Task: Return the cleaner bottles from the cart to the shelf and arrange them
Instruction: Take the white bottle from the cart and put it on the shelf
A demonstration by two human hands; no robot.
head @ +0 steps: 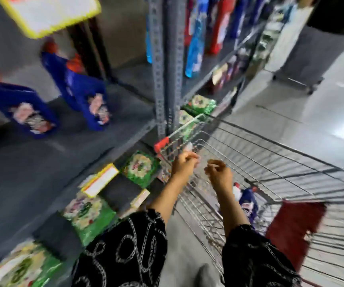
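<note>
The frame is heavily motion-blurred throughout. Two hands are seen in the lower centre, both raised above the near end of a wire cart point(280, 162) that fills the lower right of the frame. The left hand point(182, 164) is held with its fingers curled loosely inward; nothing is seen held in it. The right hand point(218, 171) is likewise curled, thumb drawn toward the fingertips; whether anything small is pinched there cannot be told through the blur. The hands are close together but not touching. Both forearms emerge from black patterned sleeves point(125, 249) at the bottom edge.

One blue cleaner bottle point(248, 200) with a red cap is observed lying low inside the cart, just right of the right forearm and partly hidden by it. A white item, possibly a second bottle, is seen just to its left.

On the grey shelf point(53, 154) at left, three blue bottles with red caps are noted: one point(19, 106) at the far left edge and two point(80, 90) standing close together nearer the centre. Green packets point(141, 168) are stacked on the level below, in the lower left. Further tall bottles in blue and red point(206, 32) are recorded on the next shelf bay at upper centre.
</note>
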